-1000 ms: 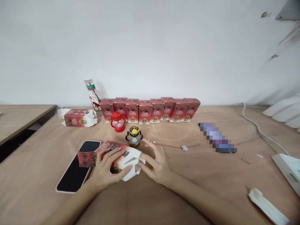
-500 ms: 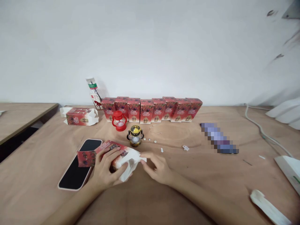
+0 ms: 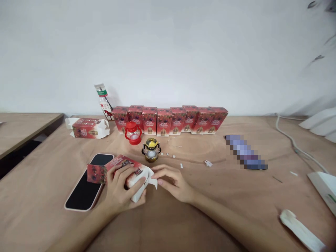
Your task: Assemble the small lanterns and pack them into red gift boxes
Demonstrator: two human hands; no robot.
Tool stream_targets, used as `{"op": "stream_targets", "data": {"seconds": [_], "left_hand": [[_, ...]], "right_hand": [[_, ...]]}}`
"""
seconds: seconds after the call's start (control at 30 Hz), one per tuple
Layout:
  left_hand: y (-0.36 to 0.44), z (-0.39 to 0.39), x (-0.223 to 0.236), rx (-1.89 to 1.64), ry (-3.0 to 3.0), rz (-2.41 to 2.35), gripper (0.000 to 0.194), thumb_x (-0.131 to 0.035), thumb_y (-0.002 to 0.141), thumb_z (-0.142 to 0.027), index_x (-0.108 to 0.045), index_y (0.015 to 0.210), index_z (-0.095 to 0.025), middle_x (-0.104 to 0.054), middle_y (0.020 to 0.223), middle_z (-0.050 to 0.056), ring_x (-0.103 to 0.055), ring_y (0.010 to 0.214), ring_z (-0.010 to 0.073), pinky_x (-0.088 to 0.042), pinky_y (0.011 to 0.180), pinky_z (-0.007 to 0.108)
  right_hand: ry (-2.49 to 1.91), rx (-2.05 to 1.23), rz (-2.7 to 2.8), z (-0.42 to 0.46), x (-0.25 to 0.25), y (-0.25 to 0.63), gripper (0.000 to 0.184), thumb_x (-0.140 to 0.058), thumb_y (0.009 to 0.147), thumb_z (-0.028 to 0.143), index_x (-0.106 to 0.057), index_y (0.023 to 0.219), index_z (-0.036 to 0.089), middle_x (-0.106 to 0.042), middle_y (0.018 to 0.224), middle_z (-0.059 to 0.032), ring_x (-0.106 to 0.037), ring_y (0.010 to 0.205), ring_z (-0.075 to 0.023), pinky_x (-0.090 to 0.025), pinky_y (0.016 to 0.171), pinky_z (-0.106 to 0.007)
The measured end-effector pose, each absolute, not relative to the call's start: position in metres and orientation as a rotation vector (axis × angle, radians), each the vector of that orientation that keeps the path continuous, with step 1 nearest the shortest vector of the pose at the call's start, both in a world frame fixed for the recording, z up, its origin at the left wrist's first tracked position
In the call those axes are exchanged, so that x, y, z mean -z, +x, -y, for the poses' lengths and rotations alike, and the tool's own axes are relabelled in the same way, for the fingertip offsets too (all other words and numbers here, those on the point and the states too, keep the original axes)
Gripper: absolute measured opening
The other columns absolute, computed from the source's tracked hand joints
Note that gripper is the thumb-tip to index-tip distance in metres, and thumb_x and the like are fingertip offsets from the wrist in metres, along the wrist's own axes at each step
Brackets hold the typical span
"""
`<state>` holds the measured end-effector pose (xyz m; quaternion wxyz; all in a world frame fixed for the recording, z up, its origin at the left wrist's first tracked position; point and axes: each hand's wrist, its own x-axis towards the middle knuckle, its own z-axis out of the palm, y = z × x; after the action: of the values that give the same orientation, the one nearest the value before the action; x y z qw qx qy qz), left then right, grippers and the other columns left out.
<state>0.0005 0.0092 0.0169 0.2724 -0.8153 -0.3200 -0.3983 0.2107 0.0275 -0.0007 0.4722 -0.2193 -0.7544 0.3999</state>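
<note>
Left hand (image 3: 119, 189) closed around red-and-white printed cardboard box (image 3: 139, 171), which slants between both hands. Right hand (image 3: 177, 183): fingers half bent, tips at white cardboard flap (image 3: 153, 181) on box end facing it; whether they pinch, cannot tell. Just changed: white end was spread open moment ago, now looks mostly folded over, so this end seems closer to being closed. Left of left hand, red end flap (image 3: 96, 174) sticks out above black-screened phone with pink edge (image 3: 85, 192).
</note>
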Motion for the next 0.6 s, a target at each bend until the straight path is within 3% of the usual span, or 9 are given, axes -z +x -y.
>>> {"op": "stream_targets", "data": {"seconds": [0.17,0.4,0.6], "left_hand": [[0.004,-0.008,-0.015,1.097,-2.209,0.822,0.025,-0.068,0.066,-0.026,-0.058,0.089,-0.024,-0.064,0.093,0.006,-0.062,0.086,0.0228,-0.040,0.084,0.042],[0.004,-0.008,-0.011,1.161,-2.243,0.764,0.025,-0.070,0.068,-0.025,-0.055,0.088,-0.023,-0.066,0.090,0.006,-0.064,0.085,0.0226,-0.041,0.083,0.042],[0.004,-0.008,-0.011,1.162,-2.249,0.753,0.024,-0.070,0.068,-0.024,-0.056,0.087,-0.023,-0.067,0.090,0.006,-0.064,0.086,0.0227,-0.041,0.084,0.042]], "right_hand": [[-0.592,-0.988,1.810,-0.022,0.001,0.202,0.012,-0.063,0.085,0.029,-0.064,0.092,0.020,-0.064,0.112,-0.0104,-0.063,0.104,-0.0168,-0.051,0.089,-0.031],[-0.687,-1.041,1.705,-0.012,0.005,0.191,0.012,-0.063,0.083,0.027,-0.056,0.091,0.021,-0.067,0.092,-0.0034,-0.066,0.080,-0.0121,-0.055,0.073,-0.024],[-0.745,-1.061,1.678,-0.011,0.010,0.189,0.013,-0.061,0.084,0.029,-0.054,0.090,0.021,-0.065,0.091,-0.0035,-0.065,0.078,-0.0124,-0.054,0.073,-0.026]]}}
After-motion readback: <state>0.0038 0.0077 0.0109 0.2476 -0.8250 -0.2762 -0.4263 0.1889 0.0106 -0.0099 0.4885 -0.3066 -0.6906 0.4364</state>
